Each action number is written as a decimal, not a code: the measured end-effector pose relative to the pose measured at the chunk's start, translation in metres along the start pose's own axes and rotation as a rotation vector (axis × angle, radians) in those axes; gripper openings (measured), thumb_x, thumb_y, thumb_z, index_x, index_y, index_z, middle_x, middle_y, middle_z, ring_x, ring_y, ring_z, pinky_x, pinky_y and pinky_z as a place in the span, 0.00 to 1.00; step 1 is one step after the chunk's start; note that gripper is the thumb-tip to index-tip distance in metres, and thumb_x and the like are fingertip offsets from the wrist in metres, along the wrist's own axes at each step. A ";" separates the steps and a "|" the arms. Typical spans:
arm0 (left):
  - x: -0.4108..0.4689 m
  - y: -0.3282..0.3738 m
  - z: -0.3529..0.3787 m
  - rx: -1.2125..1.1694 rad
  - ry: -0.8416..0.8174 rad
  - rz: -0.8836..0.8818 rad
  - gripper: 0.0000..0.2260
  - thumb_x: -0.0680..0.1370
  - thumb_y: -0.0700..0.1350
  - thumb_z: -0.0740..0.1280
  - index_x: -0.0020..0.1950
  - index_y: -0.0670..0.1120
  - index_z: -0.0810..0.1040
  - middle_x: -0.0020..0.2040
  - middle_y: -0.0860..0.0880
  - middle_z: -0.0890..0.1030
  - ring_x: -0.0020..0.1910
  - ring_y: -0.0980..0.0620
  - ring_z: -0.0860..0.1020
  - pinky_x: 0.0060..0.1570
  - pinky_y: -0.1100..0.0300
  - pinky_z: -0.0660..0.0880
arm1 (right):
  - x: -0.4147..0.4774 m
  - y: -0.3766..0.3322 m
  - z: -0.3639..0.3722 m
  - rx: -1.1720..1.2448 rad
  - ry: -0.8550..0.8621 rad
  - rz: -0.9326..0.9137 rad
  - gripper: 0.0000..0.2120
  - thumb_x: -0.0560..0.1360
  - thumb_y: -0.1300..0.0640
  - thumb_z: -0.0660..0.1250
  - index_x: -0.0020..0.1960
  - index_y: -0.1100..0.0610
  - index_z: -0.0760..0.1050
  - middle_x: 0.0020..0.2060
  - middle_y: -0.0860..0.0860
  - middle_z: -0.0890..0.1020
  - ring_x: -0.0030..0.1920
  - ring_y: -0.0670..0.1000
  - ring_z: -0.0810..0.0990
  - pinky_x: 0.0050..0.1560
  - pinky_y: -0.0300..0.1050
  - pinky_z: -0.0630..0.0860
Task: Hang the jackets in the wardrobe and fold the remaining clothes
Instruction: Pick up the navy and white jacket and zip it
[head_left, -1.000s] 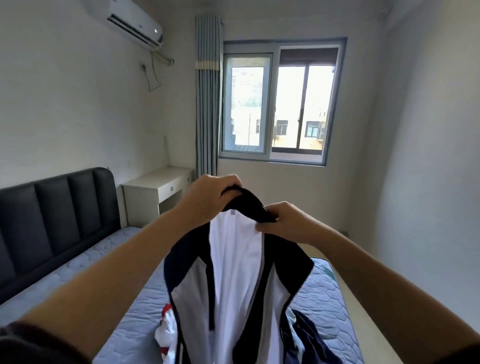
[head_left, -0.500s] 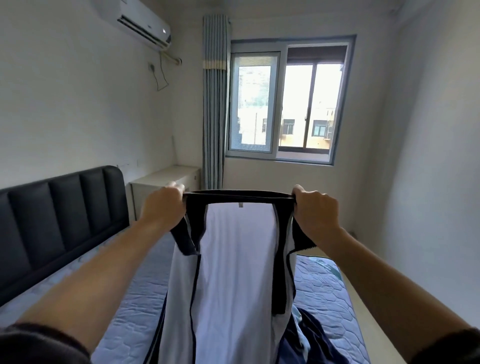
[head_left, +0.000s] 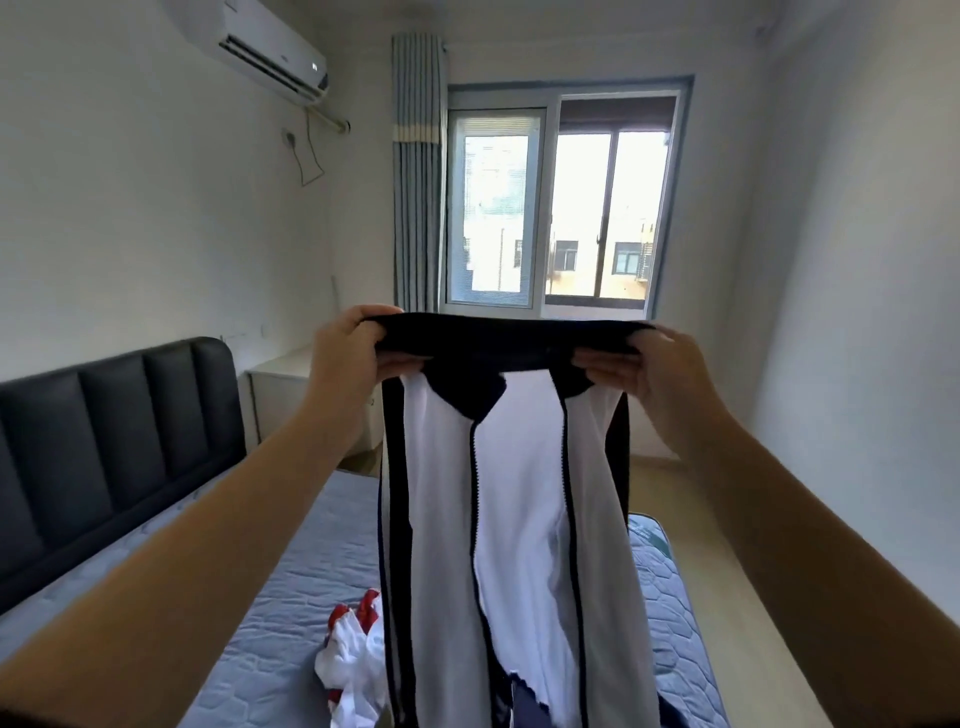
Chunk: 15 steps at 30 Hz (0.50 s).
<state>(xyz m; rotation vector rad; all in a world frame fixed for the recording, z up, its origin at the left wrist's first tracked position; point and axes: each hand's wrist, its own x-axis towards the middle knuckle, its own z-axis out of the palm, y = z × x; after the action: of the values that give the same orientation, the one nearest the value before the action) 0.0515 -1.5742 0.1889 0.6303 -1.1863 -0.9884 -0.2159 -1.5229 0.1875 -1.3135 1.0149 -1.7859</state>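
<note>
I hold a white jacket with dark navy collar and trim (head_left: 519, 519) up in front of me, over the bed. My left hand (head_left: 353, 353) grips the left end of its dark collar, and my right hand (head_left: 649, 369) grips the right end, stretching the collar flat between them. The jacket hangs straight down with its zipper running down the middle. A crumpled white and red garment (head_left: 353, 660) lies on the mattress below, and a dark blue piece of clothing (head_left: 524, 701) shows under the jacket's hem.
The bed with a blue quilted mattress (head_left: 291, 597) fills the lower view, its dark padded headboard (head_left: 104, 436) at the left. A white nightstand (head_left: 280, 395) stands by the wall. The window (head_left: 561, 208) and curtain are ahead. Bare floor (head_left: 737, 597) runs along the right.
My hands have moved apart along the collar and risen, pulling it taut and wide. The jacket has lifted and now hangs flat, uncovering the white and red garment on the mattress.
</note>
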 end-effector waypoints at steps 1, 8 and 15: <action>0.000 0.003 0.005 0.005 0.002 0.067 0.15 0.77 0.31 0.53 0.45 0.43 0.78 0.39 0.44 0.83 0.38 0.45 0.84 0.35 0.60 0.80 | -0.001 -0.008 -0.001 -0.039 0.016 -0.075 0.15 0.78 0.68 0.51 0.53 0.67 0.76 0.40 0.60 0.85 0.42 0.59 0.85 0.41 0.47 0.82; 0.021 -0.033 0.035 0.148 0.018 0.142 0.14 0.77 0.33 0.56 0.45 0.47 0.78 0.45 0.44 0.82 0.42 0.48 0.84 0.41 0.60 0.80 | 0.025 0.001 -0.005 -0.209 0.088 -0.185 0.14 0.74 0.67 0.55 0.47 0.61 0.79 0.38 0.57 0.86 0.40 0.57 0.86 0.38 0.44 0.82; 0.048 -0.220 0.027 0.402 -0.018 -0.404 0.13 0.78 0.33 0.54 0.44 0.43 0.76 0.49 0.36 0.81 0.42 0.42 0.81 0.45 0.50 0.81 | 0.064 0.185 -0.041 -0.478 0.095 0.307 0.13 0.76 0.66 0.56 0.45 0.57 0.78 0.44 0.61 0.85 0.42 0.54 0.85 0.44 0.49 0.81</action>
<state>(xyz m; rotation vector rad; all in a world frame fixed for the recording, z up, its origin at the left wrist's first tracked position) -0.0366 -1.7154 0.0344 1.2180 -1.3146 -1.0970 -0.2570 -1.6552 0.0434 -1.2627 1.6735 -1.4321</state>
